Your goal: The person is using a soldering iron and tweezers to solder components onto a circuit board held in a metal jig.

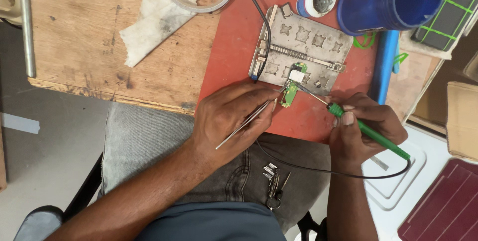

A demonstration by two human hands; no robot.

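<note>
On the metal holder plate (318, 47), the small green circuit board (290, 92) is lying, light and fragile (best gripped by its edges). Left hand (229, 119) is pinching tweezers (249, 121); right hand (363, 126) is gripping a green soldering iron (371, 134).

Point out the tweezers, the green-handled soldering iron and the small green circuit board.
tweezers (247, 122): head view, middle of the metal shaft.
soldering iron (371, 132): head view, green handle.
circuit board (289, 93): head view, green lower half.
</note>
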